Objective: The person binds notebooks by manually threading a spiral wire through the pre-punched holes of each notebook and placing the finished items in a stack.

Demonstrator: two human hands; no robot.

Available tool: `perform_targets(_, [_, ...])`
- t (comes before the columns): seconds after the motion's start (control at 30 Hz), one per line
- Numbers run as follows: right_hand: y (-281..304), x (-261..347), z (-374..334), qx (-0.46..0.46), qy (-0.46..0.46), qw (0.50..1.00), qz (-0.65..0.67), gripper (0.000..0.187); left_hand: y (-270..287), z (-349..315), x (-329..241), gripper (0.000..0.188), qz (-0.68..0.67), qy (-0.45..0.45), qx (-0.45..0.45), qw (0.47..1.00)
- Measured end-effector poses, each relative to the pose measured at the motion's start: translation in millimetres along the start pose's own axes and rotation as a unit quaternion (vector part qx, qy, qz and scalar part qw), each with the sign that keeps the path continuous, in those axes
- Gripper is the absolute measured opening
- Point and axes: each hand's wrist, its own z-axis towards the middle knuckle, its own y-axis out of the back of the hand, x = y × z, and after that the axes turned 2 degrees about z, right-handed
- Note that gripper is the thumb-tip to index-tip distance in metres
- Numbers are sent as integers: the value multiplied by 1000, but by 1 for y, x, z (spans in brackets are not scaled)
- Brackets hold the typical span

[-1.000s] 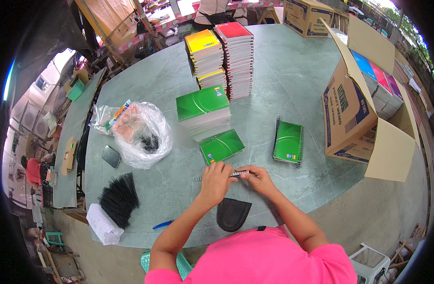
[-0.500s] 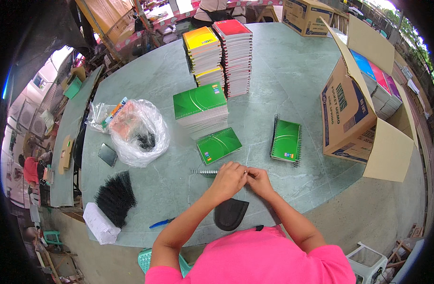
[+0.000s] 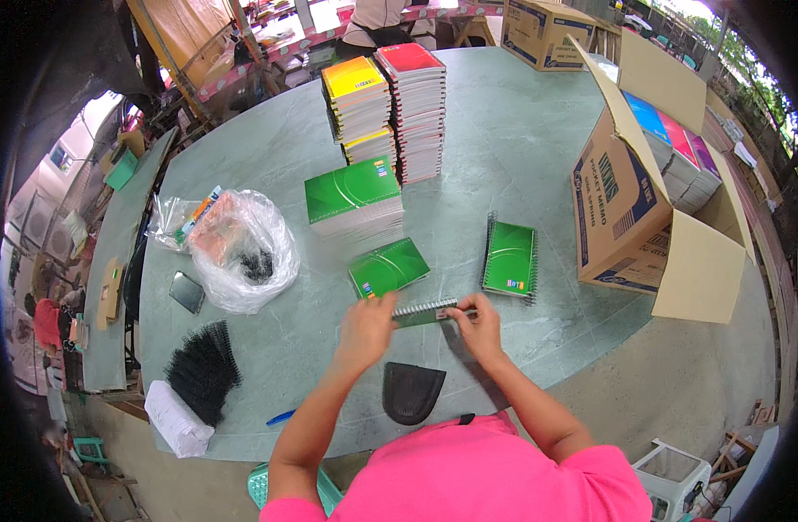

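A small green notebook (image 3: 423,317) with a spiral coil along its upper edge lies before me, its edge toward me. My right hand (image 3: 475,327) pinches the right end of its coil between thumb and fingers. At the notebook's left end is my left hand (image 3: 368,329), smeared by motion, so its grip does not show. Just beyond it a loose green notebook (image 3: 390,267) lies tilted, in front of a stack of green notebooks (image 3: 353,193). To the right is another green notebook (image 3: 510,257) with a black coil. A black curved pad (image 3: 413,393) rests nearer to me.
Yellow notebooks (image 3: 357,80) and red notebooks (image 3: 411,61) stand in tall stacks behind. An open carton (image 3: 621,204) of notebooks is at right, a closed carton (image 3: 545,35) farther back. At left are a plastic bag (image 3: 273,252), black coils (image 3: 199,370) and a blue pen (image 3: 280,418).
My left hand has moved left along the notebook's coil, uncovering most of it. My right hand stays at the right end. The whole view has shifted slightly.
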Motion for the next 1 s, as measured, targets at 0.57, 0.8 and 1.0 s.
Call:
perform_targets(0.57, [89,-35,60,-155,28,970,-183,52,-1,-10,-45,32,-195,-111,-94,970])
perform_targets(0.8, [88,-50,60,-180,19,977,-109,56,-22,-11,-18,31,-156,-86,-101,979])
perform_targets(1.0, [75,12,48,-220,180,935,-211,55,-40,16,39,31,138,-34,-215,966])
